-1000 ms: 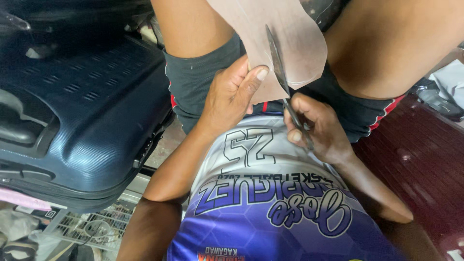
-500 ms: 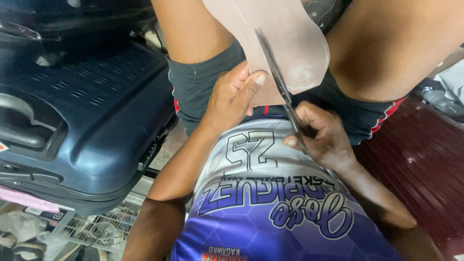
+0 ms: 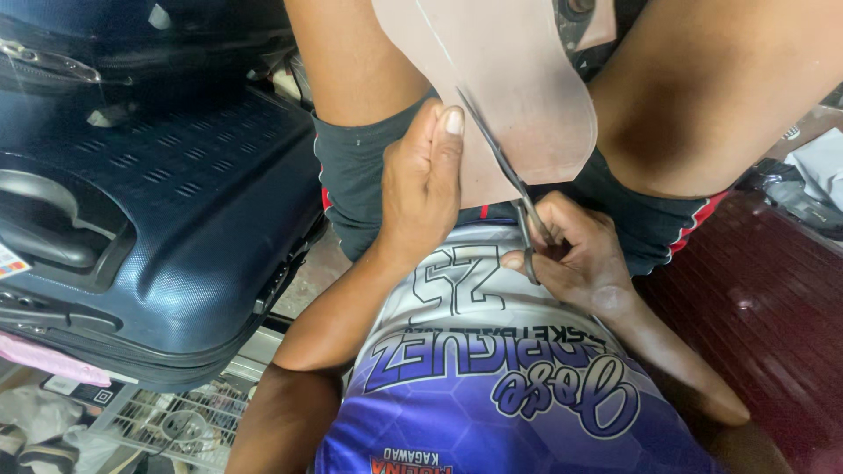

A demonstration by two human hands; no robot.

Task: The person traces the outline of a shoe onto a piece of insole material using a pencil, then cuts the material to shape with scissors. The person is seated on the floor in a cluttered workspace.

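My scissors (image 3: 500, 167) have bitten further up the tan sheet (image 3: 527, 96); my right hand (image 3: 575, 254) grips their handles, left hand (image 3: 426, 189) fingers pinching the sheet's edge.

Sheet (image 3: 518, 96): pale tan, plain, faintly mottled. Scissors (image 3: 514, 193): dark grey blades. Jersey (image 3: 492, 377): white at top, fading to blue-purple with a hexagon pattern, lettering outlined in dark purple. Shorts (image 3: 351, 175): dark grey, red trim. Suitcase (image 3: 176, 219): navy, dotted texture with rows of short dashes. Floor (image 3: 764, 307): dark red.
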